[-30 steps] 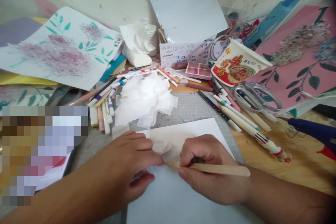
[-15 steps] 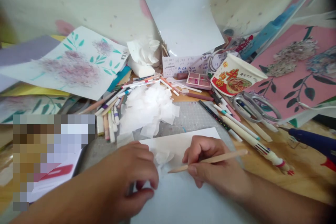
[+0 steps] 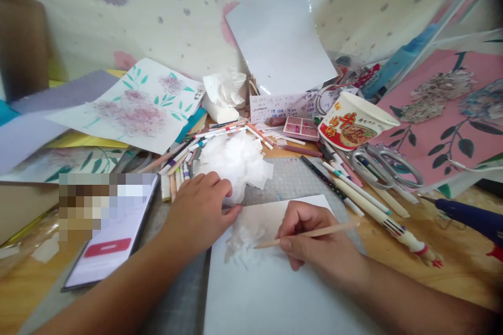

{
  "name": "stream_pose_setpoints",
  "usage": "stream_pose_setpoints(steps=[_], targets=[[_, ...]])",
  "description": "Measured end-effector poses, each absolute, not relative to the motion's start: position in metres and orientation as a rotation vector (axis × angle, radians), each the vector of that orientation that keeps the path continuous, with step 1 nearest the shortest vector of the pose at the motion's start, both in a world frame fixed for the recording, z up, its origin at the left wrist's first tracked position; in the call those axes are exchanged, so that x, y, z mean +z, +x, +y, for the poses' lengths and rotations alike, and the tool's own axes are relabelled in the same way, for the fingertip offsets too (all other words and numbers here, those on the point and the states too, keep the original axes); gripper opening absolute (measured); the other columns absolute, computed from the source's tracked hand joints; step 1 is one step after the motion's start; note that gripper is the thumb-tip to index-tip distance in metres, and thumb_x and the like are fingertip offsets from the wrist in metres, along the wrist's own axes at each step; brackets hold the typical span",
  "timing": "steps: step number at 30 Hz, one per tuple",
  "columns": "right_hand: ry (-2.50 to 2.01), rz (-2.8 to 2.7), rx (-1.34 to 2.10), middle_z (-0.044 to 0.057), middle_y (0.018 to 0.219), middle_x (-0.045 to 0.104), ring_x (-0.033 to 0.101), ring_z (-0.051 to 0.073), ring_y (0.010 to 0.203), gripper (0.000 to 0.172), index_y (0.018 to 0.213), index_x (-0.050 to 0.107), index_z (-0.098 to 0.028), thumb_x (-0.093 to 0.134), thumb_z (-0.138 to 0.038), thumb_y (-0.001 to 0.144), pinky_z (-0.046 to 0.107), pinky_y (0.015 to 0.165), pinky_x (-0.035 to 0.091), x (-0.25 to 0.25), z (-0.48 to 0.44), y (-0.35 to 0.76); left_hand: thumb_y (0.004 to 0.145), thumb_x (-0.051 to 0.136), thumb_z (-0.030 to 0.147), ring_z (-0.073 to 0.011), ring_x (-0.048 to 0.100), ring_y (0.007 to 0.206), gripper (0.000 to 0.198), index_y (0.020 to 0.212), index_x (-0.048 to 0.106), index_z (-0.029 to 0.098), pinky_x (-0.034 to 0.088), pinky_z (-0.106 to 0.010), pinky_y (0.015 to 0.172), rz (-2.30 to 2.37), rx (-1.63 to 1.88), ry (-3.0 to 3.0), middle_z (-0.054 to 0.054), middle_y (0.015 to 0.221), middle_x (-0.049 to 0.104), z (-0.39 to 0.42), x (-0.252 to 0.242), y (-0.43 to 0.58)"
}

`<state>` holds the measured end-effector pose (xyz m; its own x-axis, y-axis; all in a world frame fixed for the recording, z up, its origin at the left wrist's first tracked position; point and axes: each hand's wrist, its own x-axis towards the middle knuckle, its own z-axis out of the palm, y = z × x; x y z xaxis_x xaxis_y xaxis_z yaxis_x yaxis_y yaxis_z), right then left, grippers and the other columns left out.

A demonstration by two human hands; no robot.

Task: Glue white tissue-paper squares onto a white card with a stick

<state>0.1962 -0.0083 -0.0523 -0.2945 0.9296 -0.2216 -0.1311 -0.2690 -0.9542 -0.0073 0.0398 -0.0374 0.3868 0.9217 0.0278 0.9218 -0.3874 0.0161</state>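
Observation:
My right hand [image 3: 319, 243] pinches a thin wooden stick [image 3: 310, 234] whose pointed end rests at a crumpled bit of white tissue [image 3: 242, 241] on a white sheet [image 3: 267, 288]. My left hand [image 3: 201, 208] reaches to the near edge of a pile of white tissue squares [image 3: 239, 162], fingers curled with thumb and fingertips at the tissue. What it grips, if anything, is hidden.
Many pens and markers [image 3: 188, 152] lie left of the pile and more [image 3: 353, 183] to the right. Scissors [image 3: 377, 162], an instant-noodle cup [image 3: 353, 120], a blue glue gun [image 3: 467, 214], a phone [image 3: 113, 235] and flower pictures [image 3: 141, 110] crowd the desk.
My left hand left the white sheet and moved up to the tissue pile. The right hand kept the stick and tilted it. The view lifted a little.

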Motion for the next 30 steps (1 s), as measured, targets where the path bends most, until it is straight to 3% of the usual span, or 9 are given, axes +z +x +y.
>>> stream_pose_setpoints(steps=[2, 6, 12, 15, 19, 23, 25, 28, 30], targets=[[-1.124, -1.144, 1.676, -0.005, 0.037, 0.049, 0.039, 0.006, 0.034, 0.017, 0.052, 0.047, -0.02, 0.063, -0.026, 0.057, 0.018, 0.038, 0.028, -0.052, -0.008, 0.196, 0.082, 0.055, 0.024, -0.0281, 0.058, 0.089, 0.008, 0.08, 0.061, 0.019, 0.042, -0.044, 0.08, -1.707, -0.061, -2.631, -0.007, 0.09, 0.059, 0.041, -0.039, -0.006], [-1.112, -1.138, 1.669, -0.005, 0.037, 0.05, 0.04, 0.007, 0.033, 0.015, 0.052, 0.048, -0.02, 0.062, -0.025, 0.056, 0.018, 0.037, 0.028, -0.052, -0.008, 0.197, 0.081, 0.047, 0.014, -0.0263, 0.057, 0.088, 0.015, 0.072, 0.059, 0.019, 0.041, -0.043, 0.08, -1.697, -0.227, -2.705, -0.007, 0.089, 0.06, 0.042, -0.037, -0.013], [-1.057, -1.074, 1.663, -0.005, 0.038, 0.053, 0.04, 0.006, 0.033, 0.014, 0.052, 0.05, -0.02, 0.063, -0.021, 0.057, 0.018, 0.037, 0.028, -0.054, -0.008, 0.198, 0.085, 0.054, 0.034, -0.0192, 0.057, 0.073, 0.016, 0.077, 0.061, 0.023, 0.042, -0.031, 0.068, -2.093, -0.617, -3.025, 0.001, 0.076, 0.062, 0.036, -0.019, -0.032], [-1.022, -1.016, 1.637, -0.005, 0.036, 0.054, 0.041, 0.007, 0.033, 0.014, 0.053, 0.052, -0.02, 0.064, -0.02, 0.059, 0.019, 0.037, 0.028, -0.056, -0.007, 0.198, 0.084, 0.059, 0.038, -0.017, 0.056, 0.079, 0.016, 0.077, 0.062, 0.024, 0.041, -0.027, 0.071, -2.135, -0.875, -3.267, 0.003, 0.083, 0.061, 0.03, -0.012, -0.034], [-0.94, -0.951, 1.597, -0.006, 0.037, 0.056, 0.043, 0.006, 0.033, 0.014, 0.056, 0.055, -0.019, 0.067, -0.019, 0.064, 0.02, 0.04, 0.034, -0.063, -0.006, 0.201, 0.081, 0.059, 0.031, -0.0164, 0.055, 0.084, 0.014, 0.071, 0.06, 0.022, 0.04, -0.027, 0.077, -2.141, -0.615, -3.425, 0.003, 0.088, 0.056, 0.024, -0.014, -0.024], [-0.895, -0.969, 1.541, -0.008, 0.037, 0.055, 0.046, 0.007, 0.034, 0.023, 0.059, 0.055, -0.02, 0.073, -0.026, 0.07, 0.027, 0.059, 0.051, -0.066, -0.006, 0.203, 0.077, 0.057, 0.031, -0.0177, 0.055, 0.078, 0.014, 0.068, 0.062, 0.021, 0.04, -0.03, 0.071, -2.144, -0.313, -3.34, 0.0, 0.086, 0.055, 0.02, -0.022, -0.011], [-0.913, -1.012, 1.539, -0.008, 0.037, 0.054, 0.045, 0.008, 0.033, 0.028, 0.06, 0.053, -0.021, 0.073, -0.034, 0.073, 0.026, 0.053, 0.049, -0.064, -0.007, 0.203, 0.076, 0.056, 0.029, -0.0182, 0.055, 0.078, 0.013, 0.067, 0.062, 0.02, 0.04, -0.031, 0.07, -2.088, -0.248, -3.286, 0.0, 0.086, 0.056, 0.019, -0.025, -0.007], [-1.019, -1.166, 1.52, -0.006, 0.04, 0.055, 0.044, 0.008, 0.034, 0.031, 0.061, 0.05, -0.021, 0.071, -0.041, 0.073, 0.021, 0.039, 0.037, -0.057, -0.01, 0.201, 0.076, 0.054, 0.026, -0.019, 0.055, 0.079, 0.013, 0.067, 0.062, 0.02, 0.038, -0.031, 0.069, -1.982, -0.226, -3.228, -0.001, 0.086, 0.056, 0.018, -0.03, -0.005], [-1.092, -1.304, 1.47, -0.004, 0.042, 0.055, 0.044, 0.009, 0.037, 0.031, 0.06, 0.049, -0.021, 0.069, -0.04, 0.074, 0.021, 0.039, 0.034, -0.053, -0.011, 0.199, 0.077, 0.052, 0.024, -0.0195, 0.054, 0.081, 0.014, 0.068, 0.062, 0.021, 0.038, -0.032, 0.07, -1.888, -0.254, -3.215, -0.001, 0.085, 0.056, 0.018, -0.032, -0.005]])
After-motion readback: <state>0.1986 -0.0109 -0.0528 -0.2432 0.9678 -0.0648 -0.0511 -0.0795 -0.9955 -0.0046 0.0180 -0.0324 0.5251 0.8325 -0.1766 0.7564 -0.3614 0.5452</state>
